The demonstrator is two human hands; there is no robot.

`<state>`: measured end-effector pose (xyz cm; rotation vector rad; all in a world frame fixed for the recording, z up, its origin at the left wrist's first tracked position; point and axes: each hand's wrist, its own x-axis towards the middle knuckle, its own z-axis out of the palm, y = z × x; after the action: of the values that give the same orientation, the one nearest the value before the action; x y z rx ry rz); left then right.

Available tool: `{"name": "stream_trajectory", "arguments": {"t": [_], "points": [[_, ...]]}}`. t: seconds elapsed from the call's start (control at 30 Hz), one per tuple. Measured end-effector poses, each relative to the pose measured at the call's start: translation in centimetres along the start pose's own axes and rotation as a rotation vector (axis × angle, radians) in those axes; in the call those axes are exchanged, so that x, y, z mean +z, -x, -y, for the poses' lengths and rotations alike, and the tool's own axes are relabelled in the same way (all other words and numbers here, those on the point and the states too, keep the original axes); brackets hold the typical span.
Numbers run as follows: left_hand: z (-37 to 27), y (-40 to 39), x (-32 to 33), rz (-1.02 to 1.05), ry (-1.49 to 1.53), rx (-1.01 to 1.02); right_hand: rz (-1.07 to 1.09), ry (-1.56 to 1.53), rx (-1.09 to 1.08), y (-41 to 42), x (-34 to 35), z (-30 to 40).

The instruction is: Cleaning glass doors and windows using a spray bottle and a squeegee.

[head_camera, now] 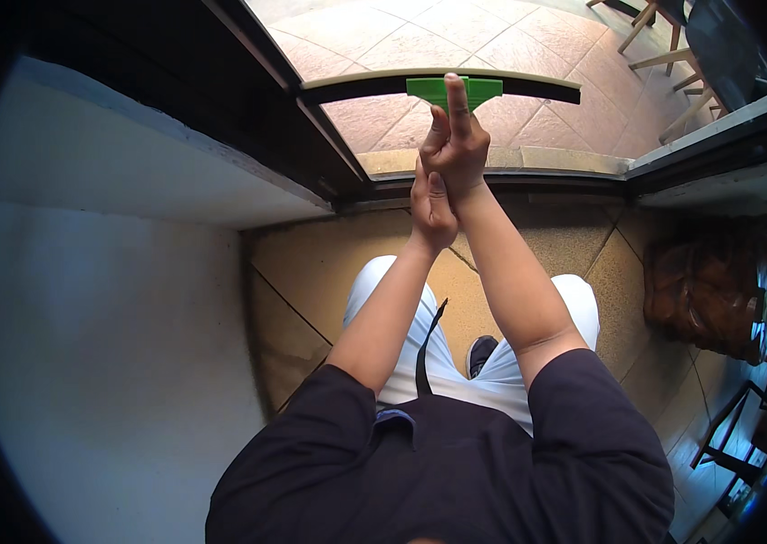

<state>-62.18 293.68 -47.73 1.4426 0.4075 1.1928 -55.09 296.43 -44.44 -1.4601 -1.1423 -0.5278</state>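
Observation:
A window squeegee is held up against a glass pane, through which a tiled floor outside shows. Its green plastic head (420, 88) carries a long dark bar with a pale strip (539, 89) along the far edge. My right hand (459, 153) grips it just below the head, with the index finger stretched along the green plastic. Lower down, my left hand (434, 214) is closed around the handle end, pressed against the heel of my right hand. Both hands hide the handle. The bar's left end reaches the dark window frame (329, 146).
A white wall (118, 326) rises close on my left. To the right stands a brown, glossy carved stool or stump (703, 292) with a clear object beside it. Wooden-legged chairs (689, 61) stand beyond the glass. Tan tiles (308, 265) lie underfoot.

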Motion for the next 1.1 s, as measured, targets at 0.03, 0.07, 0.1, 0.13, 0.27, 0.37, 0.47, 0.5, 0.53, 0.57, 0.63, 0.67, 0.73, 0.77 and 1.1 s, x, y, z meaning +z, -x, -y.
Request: {"name": "stream_trajectory", "arguments": {"t": [0.03,0.07,0.1,0.13,0.27,0.37,0.47,0.5,0.53,0.57,0.63,0.67,0.73,0.77,1.1], "points": [[0.6,0.5,0.0,-0.005,0.001,-0.009,0.035,0.012,0.016,1.1,0.1,-0.7],[1.2,1.1,0.1,-0.026,-0.026,-0.033,0.044,0.015,0.021,2.3,0.2,-1.3],[1.8,1.5,0.1,-0.045,-0.054,-0.051,0.076,0.015,0.038,3.2,0.5,-1.8],[3.0,2.3,-0.1,-0.061,-0.063,-0.079,0.108,0.015,0.055,4.2,0.7,-2.3],[7.7,6.0,-0.9,-0.111,-0.01,-0.318,0.213,0.077,0.076,9.7,1.4,-5.1],[10.6,8.2,-1.4,-0.106,0.029,-0.551,0.191,0.113,0.119,13.5,1.8,-7.4],[10.4,7.6,-1.3,-0.103,0.103,-0.602,0.223,0.132,0.17,14.4,1.6,-8.5],[10.5,7.6,-1.7,-0.086,0.146,-0.624,0.223,0.129,0.174,14.4,1.5,-8.2],[10.6,7.6,-2.0,-0.08,0.084,-0.603,0.252,0.118,0.196,14.4,1.3,-7.9],[10.5,7.6,-2.3,-0.078,0.084,-0.604,0.281,0.108,0.217,14.3,1.0,-7.6],[10.5,7.6,-2.8,-0.084,0.115,-0.567,0.269,0.08,0.207,13.5,0.5,-6.6],[10.8,7.7,-3.0,-0.129,0.118,-0.558,0.296,0.112,0.213,13.3,0.2,-6.3],[10.0,7.6,-1.8,-0.261,0.218,-0.678,0.406,0.209,0.227,12.3,-1.1,-5.9],[9.6,7.6,-1.2,-0.394,0.313,-0.801,0.406,0.213,0.222,11.7,-2.0,-5.7],[10.7,8.0,-1.1,-0.663,0.262,-0.968,1.065,0.297,-0.25,7.9,-2.0,-5.0]]}}
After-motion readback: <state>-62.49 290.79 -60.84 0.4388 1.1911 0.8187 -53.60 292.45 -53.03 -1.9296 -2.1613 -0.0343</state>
